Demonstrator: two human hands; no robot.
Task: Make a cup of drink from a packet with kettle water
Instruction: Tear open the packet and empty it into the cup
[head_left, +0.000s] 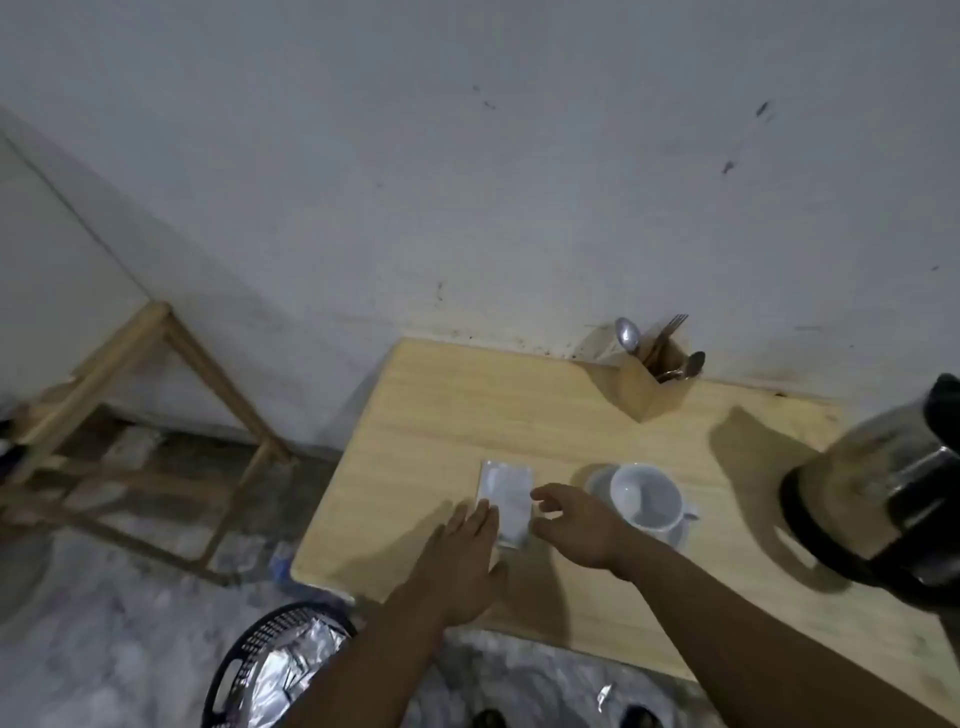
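A silvery drink packet (506, 496) lies flat on the wooden table (447, 415). My left hand (465, 558) rests flat with its fingertips on the packet's near left corner. My right hand (574, 525) hovers just right of the packet, fingers spread and curled, holding nothing. To the right of the packet, a white cup (647, 496) stands empty on a white saucer (597, 480). A glass kettle (883, 483) with a black base and lid stands at the table's right edge, partly cut off by the frame.
A wooden holder (649, 382) with spoons and a fork stands at the back by the wall. A black basket (270, 670) with foil wrappers sits on the floor below the table's near left corner. A wooden rack (156, 415) stands at the left.
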